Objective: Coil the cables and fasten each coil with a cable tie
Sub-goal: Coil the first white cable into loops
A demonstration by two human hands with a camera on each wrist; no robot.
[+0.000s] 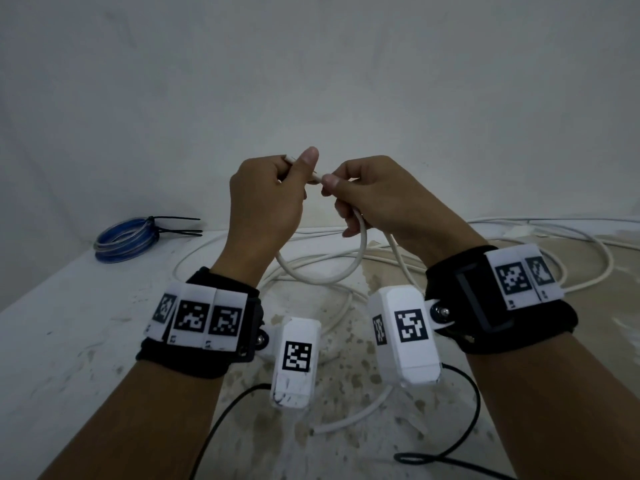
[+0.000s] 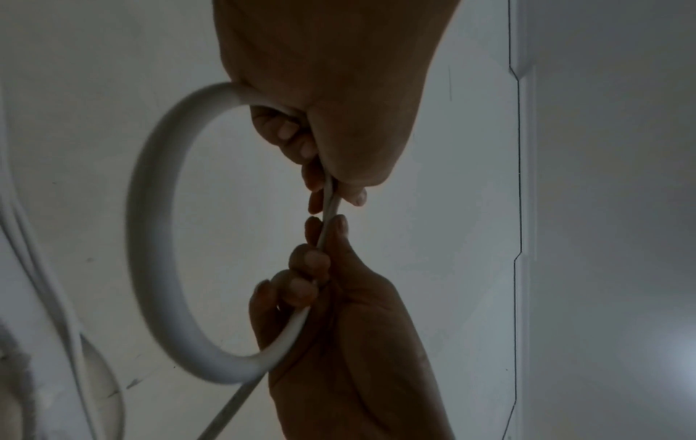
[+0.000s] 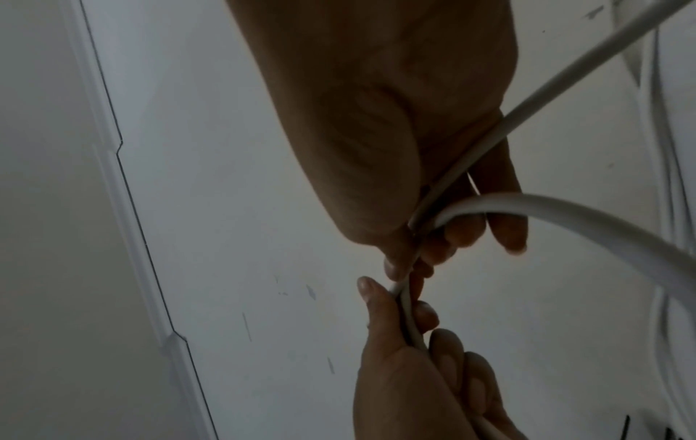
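Both hands are raised above the table and hold one white cable (image 1: 323, 277). My left hand (image 1: 298, 173) grips it near its end, whose tip pokes out past the thumb. My right hand (image 1: 341, 187) pinches the same cable right beside the left, fingers curled round it. Between them a single loop hangs down. In the left wrist view the loop (image 2: 150, 238) curves from the left hand (image 2: 327, 190) to the right hand (image 2: 324, 238). From the right wrist, the right hand (image 3: 399, 268) meets the left hand (image 3: 376, 294) on the cable (image 3: 565, 214).
A blue cable coil (image 1: 124, 239) bound with black cable ties (image 1: 180, 231) lies at the back left. The rest of the white cable sprawls in loose loops (image 1: 588, 251) over the stained table (image 1: 52, 306). Black wrist-camera leads (image 1: 450, 455) trail near me.
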